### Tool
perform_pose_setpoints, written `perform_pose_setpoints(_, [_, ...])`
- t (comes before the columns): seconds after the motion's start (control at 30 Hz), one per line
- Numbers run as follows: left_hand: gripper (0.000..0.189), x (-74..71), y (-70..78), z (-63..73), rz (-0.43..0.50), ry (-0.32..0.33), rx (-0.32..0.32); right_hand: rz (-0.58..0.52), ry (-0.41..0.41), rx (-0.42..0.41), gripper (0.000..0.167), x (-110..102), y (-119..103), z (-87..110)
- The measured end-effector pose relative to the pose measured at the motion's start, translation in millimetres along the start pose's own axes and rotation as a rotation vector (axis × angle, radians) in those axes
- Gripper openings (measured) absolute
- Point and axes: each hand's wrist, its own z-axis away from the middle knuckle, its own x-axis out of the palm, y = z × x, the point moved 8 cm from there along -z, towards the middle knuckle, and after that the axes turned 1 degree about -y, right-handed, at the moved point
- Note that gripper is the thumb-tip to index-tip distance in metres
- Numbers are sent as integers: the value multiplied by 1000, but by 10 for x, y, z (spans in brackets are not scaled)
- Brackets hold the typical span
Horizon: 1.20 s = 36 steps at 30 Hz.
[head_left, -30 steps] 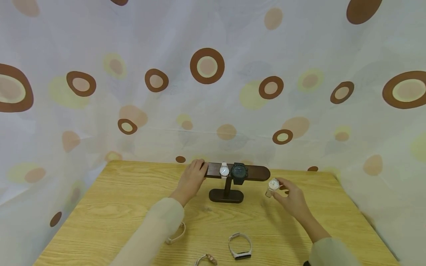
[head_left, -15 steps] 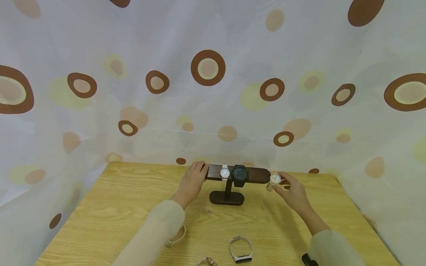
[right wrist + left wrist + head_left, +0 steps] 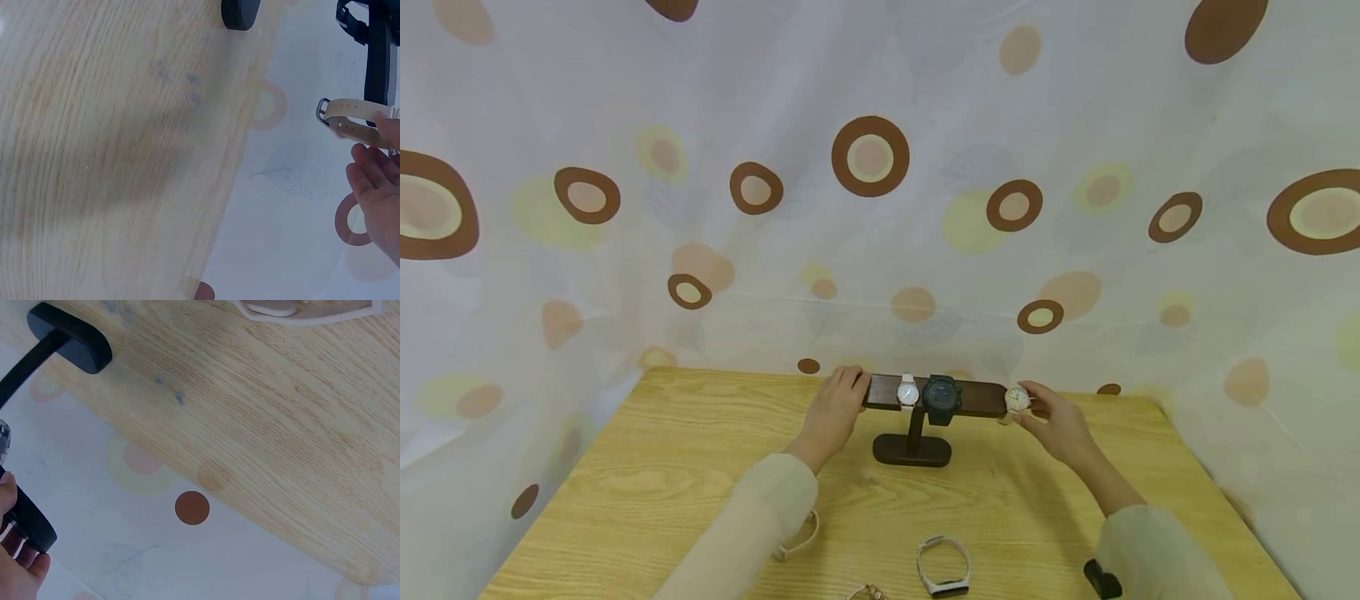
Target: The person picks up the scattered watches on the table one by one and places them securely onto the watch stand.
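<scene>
A dark brown watch stand (image 3: pixel 985 398) stands upright near the table's back edge. My left hand (image 3: pixel 831 412) grips the left end of its bar; in the left wrist view, its thumb and fingers (image 3: pixel 39 565) wrap that end. My right hand (image 3: pixel 1060 425) pinches a watch (image 3: pixel 1017 399) with a light round dial at the bar's right end. In the right wrist view, its buckled beige strap (image 3: pixel 353 109) forms a loop at the tip of the bar. A white-strapped watch (image 3: pixel 907 392) and a chunky black watch (image 3: pixel 941 396) sit side by side mid-bar.
On the wooden table (image 3: pixel 625 475) lie a white fitness band (image 3: pixel 943 568), a pale band (image 3: pixel 801 540) partly behind the left sleeve, a gold-toned piece (image 3: pixel 868 592) cut by the frame, and a black item (image 3: pixel 1102 579) near the right sleeve. A patterned curtain hangs behind.
My right hand has raised the watch and moved it left, from beside and below the bar to its right end. The left hand keeps its grip on the stand.
</scene>
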Motion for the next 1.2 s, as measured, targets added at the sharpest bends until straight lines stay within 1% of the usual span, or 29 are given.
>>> perform_pose_setpoints(0.13, [45, -22, 2, 1, 18, 8, 3, -1, -27, -34, 49, 1, -19, -26])
perform_pose_setpoints(0.3, [45, -33, 0, 1, 20, 18, 4, 28, -52, -83, 50, 10, -42, -54])
perform_pose_setpoints(0.43, [45, -43, 2, 0, 13, 36, 11, 48, -72, -101, 50, 17, -57, -71])
perform_pose_setpoints(0.73, [45, -53, -1, -4, 1, 50, 24, 97, -122, -112, 51, 32, -67, -107])
perform_pose_setpoints(0.87, [45, -55, -2, -10, 6, 44, 24, 109, -134, -98, 52, 38, -71, -118])
perform_pose_setpoints(1.0, [45, -45, -2, -14, 19, 32, 25, 152, -145, -91, 53, 40, -94, -128])
perform_pose_setpoints(1.2, [44, -26, -11, -20, 21, 11, 30, 222, -147, -136, 52, 33, -204, -152])
